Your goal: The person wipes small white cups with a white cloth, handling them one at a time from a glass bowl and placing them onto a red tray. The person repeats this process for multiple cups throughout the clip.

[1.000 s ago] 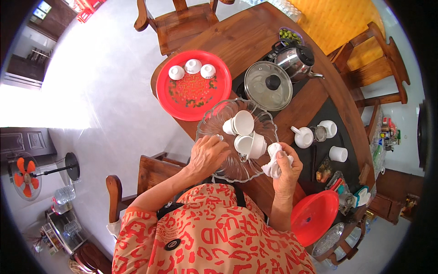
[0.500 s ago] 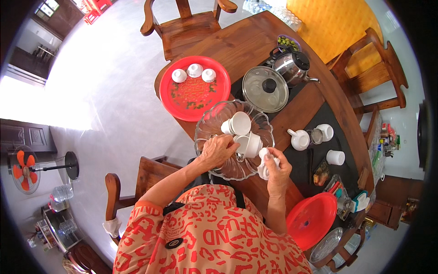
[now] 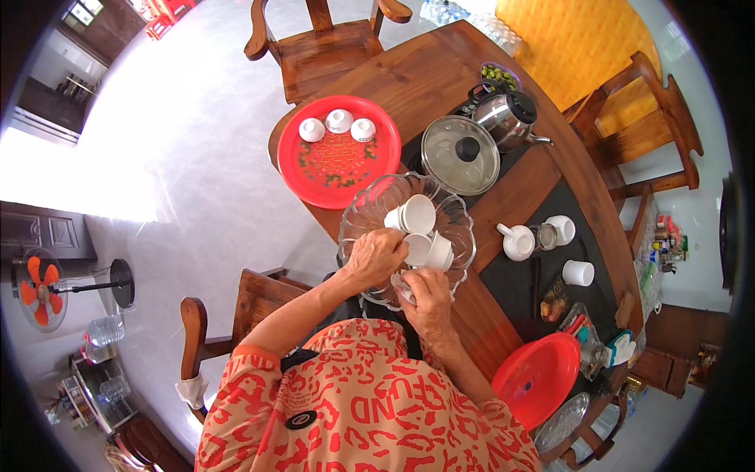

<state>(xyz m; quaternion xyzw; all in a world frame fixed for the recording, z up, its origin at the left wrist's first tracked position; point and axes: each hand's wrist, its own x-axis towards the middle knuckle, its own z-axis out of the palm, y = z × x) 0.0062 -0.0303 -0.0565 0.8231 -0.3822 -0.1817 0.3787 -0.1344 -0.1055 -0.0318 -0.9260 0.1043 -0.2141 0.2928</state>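
Note:
White teacups point(image 3: 418, 214) lie inside a clear scalloped glass bowl point(image 3: 464, 214) at the table's near edge. My left hand point(image 3: 377, 256) reaches into the bowl, thumb and fingers closed at the rim of one white cup point(image 3: 418, 248). Close beside it, my right hand point(image 3: 429, 296) is curled around a crumpled white cloth point(image 3: 403, 288) at the bowl's near side. Another white cup point(image 3: 442, 253) leans just right of the cup at my left fingertips. My fingers partly cover the cloth and that cup.
Beyond the bowl, a red tray point(image 3: 338, 161) carries three small white cups point(image 3: 339, 121). A glass lid point(image 3: 460, 155) and a steel kettle point(image 3: 505, 118) stand at the far right. Rightward are a white teapot point(image 3: 517, 241), a white cup point(image 3: 578, 272) and a red basin point(image 3: 543, 377).
My right hand has moved left with the white cloth, from the bowl's right edge to beside my left hand. My left hand has stayed at the cup.

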